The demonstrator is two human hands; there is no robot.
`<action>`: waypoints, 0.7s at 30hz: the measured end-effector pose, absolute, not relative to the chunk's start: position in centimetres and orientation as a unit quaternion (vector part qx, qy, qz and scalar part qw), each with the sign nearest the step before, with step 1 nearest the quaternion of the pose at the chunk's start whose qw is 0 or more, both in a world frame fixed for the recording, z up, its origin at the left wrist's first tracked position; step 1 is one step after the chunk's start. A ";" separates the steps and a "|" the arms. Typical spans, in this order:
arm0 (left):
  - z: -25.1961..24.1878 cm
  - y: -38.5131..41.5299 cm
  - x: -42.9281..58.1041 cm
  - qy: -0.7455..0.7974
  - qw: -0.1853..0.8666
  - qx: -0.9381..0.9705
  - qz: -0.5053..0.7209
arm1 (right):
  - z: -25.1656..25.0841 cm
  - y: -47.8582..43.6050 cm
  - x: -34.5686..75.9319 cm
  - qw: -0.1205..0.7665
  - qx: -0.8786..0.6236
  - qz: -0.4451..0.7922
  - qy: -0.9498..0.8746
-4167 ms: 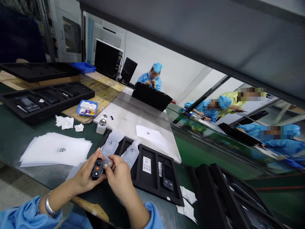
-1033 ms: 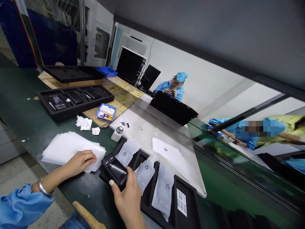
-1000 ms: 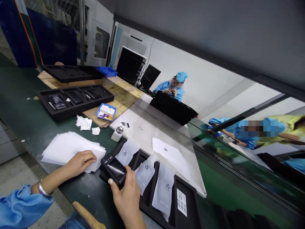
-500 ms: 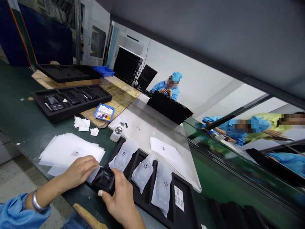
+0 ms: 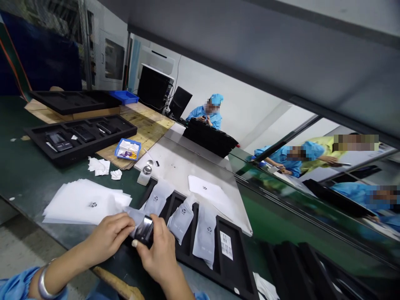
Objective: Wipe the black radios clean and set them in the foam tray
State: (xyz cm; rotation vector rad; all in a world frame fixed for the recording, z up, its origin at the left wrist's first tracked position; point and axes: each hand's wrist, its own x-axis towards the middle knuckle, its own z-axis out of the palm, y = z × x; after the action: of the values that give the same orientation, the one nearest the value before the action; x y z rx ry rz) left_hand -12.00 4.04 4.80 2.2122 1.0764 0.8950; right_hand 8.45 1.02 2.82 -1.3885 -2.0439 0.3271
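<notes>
My right hand (image 5: pixel 161 246) grips a black handheld device with a glossy screen (image 5: pixel 146 230), thumb on the near edge and fingers on the far side. With closed fingers my left hand (image 5: pixel 114 231) pinches a translucent white bag (image 5: pixel 133 214) at the device's left end. The bag overlaps that end; how far the device sits inside is hard to see. Left of the hands lies a stack of flat white bags (image 5: pixel 81 202) with a dark printed mark. To the right, a black foam tray (image 5: pixel 231 271) carries several bagged items, one being a bagged device (image 5: pixel 204 235), and a label sheet (image 5: pixel 226 246).
Further back, another black foam tray (image 5: pixel 65 156) holds bare devices. Near it are a small blue bin (image 5: pixel 127 149), crumpled paper (image 5: pixel 99 166) and a pump bottle (image 5: pixel 144 175). More white bags (image 5: pixel 208 189) lie on the white board. Co-workers in blue (image 5: pixel 204 112) sit beyond.
The device has tilted up, and the bag now overlaps its left end. My left hand has drawn the bag off the stack toward the device. The whole view has shifted slightly.
</notes>
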 end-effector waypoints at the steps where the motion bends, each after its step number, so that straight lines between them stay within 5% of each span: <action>1: 5.1 3.9 -11.6 0.387 0.258 0.821 0.331 | 2.9 0.8 8.5 0.314 -0.515 0.135 -0.786; 11: 6.1 3.9 -12.3 0.318 0.091 0.909 0.255 | 5.3 -0.5 10.9 0.303 -0.516 0.163 -0.785; 16: 4.4 4.4 -10.3 0.328 0.125 0.903 0.249 | 9.4 -1.1 11.4 0.276 -0.501 0.191 -0.798; 21: 4.4 3.9 -7.0 0.319 0.233 0.830 0.395 | 11.1 -2.2 12.6 0.392 -0.465 0.230 -0.760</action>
State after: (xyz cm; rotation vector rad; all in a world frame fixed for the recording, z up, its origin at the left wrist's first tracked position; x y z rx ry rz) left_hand -7.04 3.92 4.37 2.2795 0.8760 1.0846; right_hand 12.62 -2.15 11.09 -1.1804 -1.9305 0.5837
